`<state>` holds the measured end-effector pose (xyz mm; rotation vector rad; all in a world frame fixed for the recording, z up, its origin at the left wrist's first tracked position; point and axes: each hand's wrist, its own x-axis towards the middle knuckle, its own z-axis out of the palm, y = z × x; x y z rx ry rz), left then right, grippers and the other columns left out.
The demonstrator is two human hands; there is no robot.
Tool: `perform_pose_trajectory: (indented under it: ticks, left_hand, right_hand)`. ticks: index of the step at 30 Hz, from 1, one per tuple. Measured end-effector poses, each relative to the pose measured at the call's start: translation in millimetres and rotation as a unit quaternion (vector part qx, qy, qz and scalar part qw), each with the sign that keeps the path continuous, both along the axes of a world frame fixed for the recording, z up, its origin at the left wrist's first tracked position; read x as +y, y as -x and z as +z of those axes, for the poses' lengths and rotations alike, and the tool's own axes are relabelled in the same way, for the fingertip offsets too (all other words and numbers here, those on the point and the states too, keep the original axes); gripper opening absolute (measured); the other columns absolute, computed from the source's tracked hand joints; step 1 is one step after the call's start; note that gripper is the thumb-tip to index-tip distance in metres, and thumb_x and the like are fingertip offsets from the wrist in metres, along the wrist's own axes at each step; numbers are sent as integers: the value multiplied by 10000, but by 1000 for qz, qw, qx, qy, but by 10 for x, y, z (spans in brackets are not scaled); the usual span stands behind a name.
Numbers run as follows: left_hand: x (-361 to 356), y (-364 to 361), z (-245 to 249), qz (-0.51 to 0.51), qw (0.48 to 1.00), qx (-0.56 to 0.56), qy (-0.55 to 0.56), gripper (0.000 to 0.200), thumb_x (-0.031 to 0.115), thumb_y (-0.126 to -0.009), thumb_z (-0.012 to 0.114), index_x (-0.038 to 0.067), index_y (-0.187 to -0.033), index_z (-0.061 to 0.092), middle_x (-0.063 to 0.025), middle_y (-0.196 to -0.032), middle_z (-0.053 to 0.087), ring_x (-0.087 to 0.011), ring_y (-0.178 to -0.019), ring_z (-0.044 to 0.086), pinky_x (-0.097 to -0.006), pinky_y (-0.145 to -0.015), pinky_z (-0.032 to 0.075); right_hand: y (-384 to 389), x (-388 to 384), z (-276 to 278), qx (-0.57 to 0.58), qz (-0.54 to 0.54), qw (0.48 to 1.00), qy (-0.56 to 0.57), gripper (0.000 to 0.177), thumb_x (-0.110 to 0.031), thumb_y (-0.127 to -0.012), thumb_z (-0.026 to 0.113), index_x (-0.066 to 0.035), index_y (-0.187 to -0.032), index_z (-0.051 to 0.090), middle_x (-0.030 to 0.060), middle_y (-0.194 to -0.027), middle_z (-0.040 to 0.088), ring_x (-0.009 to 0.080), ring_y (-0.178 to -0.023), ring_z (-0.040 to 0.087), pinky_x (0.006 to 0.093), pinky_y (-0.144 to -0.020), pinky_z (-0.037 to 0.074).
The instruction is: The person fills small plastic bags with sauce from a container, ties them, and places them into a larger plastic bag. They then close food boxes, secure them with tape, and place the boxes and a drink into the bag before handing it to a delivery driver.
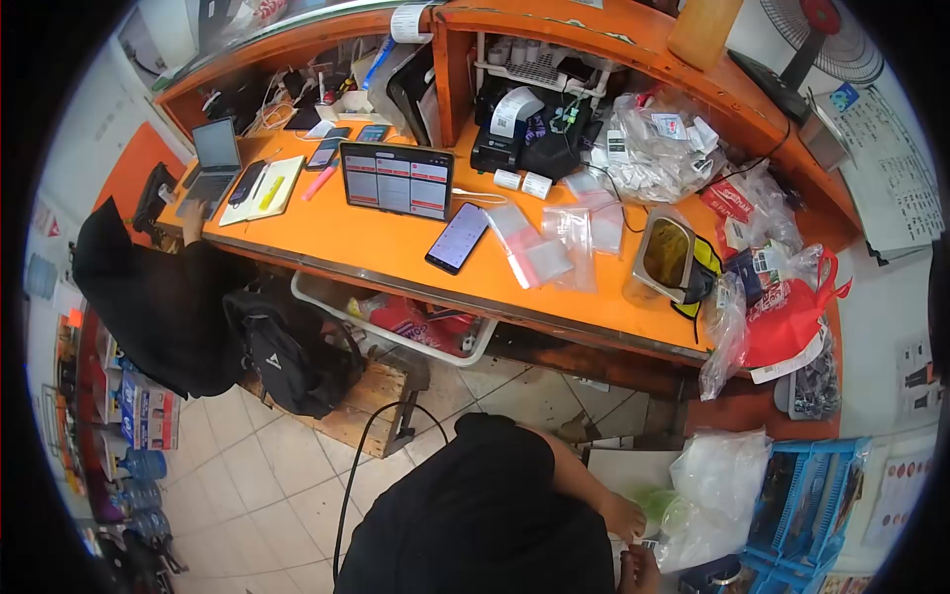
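Observation:
At the lower right, my left hand (622, 517) is closed at the near edge of a clear plastic bag (717, 495) with something green (661, 510) inside. Just below it, my right hand (641, 571) has its fingers bent and is partly cut off by the frame's bottom edge. Between the two hands shows a small white label (648, 544), with dark print on it. What the right fingers pinch is too small to make out. My black sleeve and clothing (475, 515) fill the bottom middle. Beneath the bag is a pale flat surface (628, 465).
Blue plastic racks (802, 495) stand right of the bag. An orange counter (386, 238) bears a tablet (398, 180), a phone (457, 238), a metal container (661, 259) and plastic bags. A person in black (148, 297) sits at a laptop (213, 163) on the left, beside a black backpack (287, 351).

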<state>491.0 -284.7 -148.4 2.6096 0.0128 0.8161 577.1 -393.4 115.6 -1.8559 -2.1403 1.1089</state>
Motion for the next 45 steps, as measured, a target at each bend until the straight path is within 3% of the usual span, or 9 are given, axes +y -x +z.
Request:
perform_pose_trajectory:
  ticks: [6, 8, 11, 16, 17, 27, 33, 38, 45]
  left_hand:
    - [-61, -81, -106, 34, 999, -14, -26, 692, 498, -540, 694, 156, -1133, 595, -161, -1217, 471, -369, -1193, 431, -482, -918, 397]
    - [-57, -31, 13, 60, 995, -25, -75, 391, 414, -706, 611, 195, -1025, 664, -98, -1165, 539, -325, -1124, 490, -460, -858, 422]
    - [-34, -36, 57, 43, 998, 12, -34, 496, 483, -604, 673, 203, -1014, 664, -107, -1171, 539, -344, -1125, 488, -477, -869, 419]
    - [-21, 282, 650, -44, 985, 84, 146, 859, 455, -460, 807, 71, -1179, 540, -208, -1236, 488, -389, -1199, 426, -484, -962, 376]
    - [29, 267, 893, -73, 952, 215, 206, 886, 448, -470, 816, 50, -1209, 533, -219, -1275, 493, -401, -1263, 391, -474, -1028, 343]
    - [-142, 67, 834, -56, 982, 176, 39, 859, 519, -643, 766, 13, -1272, 474, -168, -1401, 394, -350, -1343, 296, -507, -1066, 244]
    - [-160, 80, 940, -41, 980, 194, -2, 873, 545, -693, 717, 38, -1343, 427, -133, -1401, 407, -300, -1343, 305, -479, -1054, 236]
    - [-146, 93, 964, -42, 982, 183, 27, 937, 544, -650, 748, 38, -1361, 407, -126, -1414, 399, -291, -1354, 301, -470, -1073, 223]
    - [-101, 94, 921, -35, 980, 188, 59, 892, 523, -632, 767, 51, -1315, 440, -141, -1473, 343, -294, -1399, 253, -477, -1088, 193]
  right_hand:
    - [-647, -245, -804, -52, -19, 998, 23, 297, -217, -912, 568, 20, -1090, 599, 245, -1024, 625, 380, -963, 584, 433, -847, 456]
    - [-833, -345, -1167, -60, -21, 997, 33, 307, -226, -902, 576, 24, -1079, 603, 252, -1044, 617, 397, -992, 567, 447, -872, 447]
    - [-986, -465, -1635, -44, -14, 999, 20, 323, -240, -888, 588, 30, -1063, 610, 263, -1072, 605, 424, -1035, 542, 468, -909, 432]
    - [-410, -583, -1514, -41, -82, 987, -136, 242, -161, -778, 617, 16, -943, 596, 267, -1016, 555, 447, -994, 505, 490, -866, 419]
    - [-377, -650, -1550, -26, -113, 982, -147, 291, -163, -766, 629, 25, -987, 604, 282, -1036, 555, 461, -1029, 500, 489, -901, 418]
    - [-7, -1173, -1442, -10, -372, 913, -165, 380, -73, -695, 699, -16, -1059, 605, 240, -1357, 441, 388, -1248, 439, 411, -1042, 385]
    - [-111, -1119, -1366, 106, -483, 848, -193, 344, -32, -722, 665, -22, -1061, 609, 178, -1177, 539, 362, -1140, 495, 415, -973, 416]
    - [-139, -768, -1480, -33, -391, 889, -237, 326, -8, -725, 627, -47, -1049, 615, 152, -1043, 545, 340, -1017, 499, 410, -910, 423]
    - [-220, -709, -1603, 23, -464, 850, -247, 283, -15, -718, 625, -36, -1000, 606, 155, -987, 548, 345, -987, 511, 426, -886, 428]
